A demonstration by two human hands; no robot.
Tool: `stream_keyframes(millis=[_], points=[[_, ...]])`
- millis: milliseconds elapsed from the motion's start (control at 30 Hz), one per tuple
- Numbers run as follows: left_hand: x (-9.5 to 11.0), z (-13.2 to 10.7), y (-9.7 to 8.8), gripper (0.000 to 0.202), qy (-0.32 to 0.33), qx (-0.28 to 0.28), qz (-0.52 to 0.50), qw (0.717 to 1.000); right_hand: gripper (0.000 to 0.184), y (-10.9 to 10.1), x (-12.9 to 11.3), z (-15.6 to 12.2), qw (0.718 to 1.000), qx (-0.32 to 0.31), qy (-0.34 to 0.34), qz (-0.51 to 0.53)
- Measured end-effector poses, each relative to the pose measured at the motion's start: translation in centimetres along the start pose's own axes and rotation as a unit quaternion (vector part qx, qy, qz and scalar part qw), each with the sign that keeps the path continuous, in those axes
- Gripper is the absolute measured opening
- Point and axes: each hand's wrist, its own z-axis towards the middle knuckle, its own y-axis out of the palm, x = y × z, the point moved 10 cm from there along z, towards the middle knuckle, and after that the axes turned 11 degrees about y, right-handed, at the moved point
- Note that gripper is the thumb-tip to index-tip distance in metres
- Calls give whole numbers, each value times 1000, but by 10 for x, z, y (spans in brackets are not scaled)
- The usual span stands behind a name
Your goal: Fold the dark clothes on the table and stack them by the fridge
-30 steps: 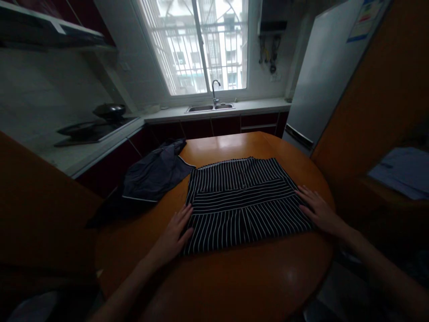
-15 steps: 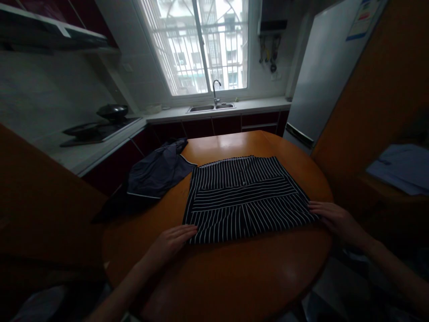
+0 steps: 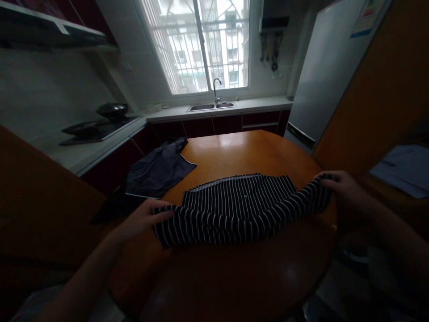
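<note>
The fingers of the left hand (image 3: 149,216) and right hand (image 3: 342,185) pinch opposite ends of the striped garment (image 3: 223,199), its long axis running sideways between them.

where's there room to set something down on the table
Bare on the orange-brown wooden table: the far stretch beyond the white-striped black cloth garment, right of the dark grey white-edged cloth, and the near strip between striped garment and rim. Crowded: the middle, where left hand and right hand hold that garment, and the left, under the grey cloth.
</note>
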Motion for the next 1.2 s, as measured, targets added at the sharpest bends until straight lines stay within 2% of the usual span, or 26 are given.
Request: stream_keyframes(millis=[133,267,400,467,533,600,633,700,733,767,800,867,900,933,967,1000,1033,1067,1133,1200], points=[[-52,57,-12,47,-71,38,-102,992,26,23,5,74,996,7,51,68],[-93,101,-7,56,-72,91,-72,991,14,52,34,128,993,33,113,28],[-130,119,6,60,-82,111,-40,990,5,72,65,152,986,50,157,-32],[-144,121,5,62,-90,121,-23,988,6,72,72,158,985,55,159,-45],[-150,122,4,59,-90,113,8,990,10,69,74,161,981,53,158,-95],[-144,122,1,51,-84,119,78,986,20,66,71,162,973,58,161,-157],[-134,121,-1,47,-76,139,131,979,28,66,66,160,967,74,158,-187],[-99,121,5,44,-32,186,241,952,46,75,43,149,954,138,110,-243],[-75,123,18,45,5,194,282,940,54,90,24,140,944,167,60,-277],[-52,126,40,46,49,182,306,933,59,113,2,127,929,194,-12,-314],[-31,131,69,47,93,142,311,935,61,149,-15,114,925,163,-83,-334],[-1,139,128,49,143,56,309,939,64,231,-34,84,914,52,-186,-356],[7,142,153,51,149,20,312,938,65,265,-35,71,909,4,-205,-364],[11,145,172,53,146,-7,317,937,67,291,-32,62,905,-31,-206,-371],[9,147,184,54,136,-25,324,936,69,307,-27,56,902,-53,-199,-379],[4,148,189,55,121,-33,332,935,71,313,-19,55,902,-62,-184,-386],[-5,147,187,56,104,-35,341,934,74,310,-10,58,902,-62,-164,-395],[-16,146,180,57,86,-29,351,932,77,298,-1,64,902,-55,-142,-403],[-42,138,153,58,47,-9,371,927,79,256,21,81,900,-29,-101,-424],[-70,126,119,59,5,15,386,922,74,202,42,99,890,11,-72,-450]])
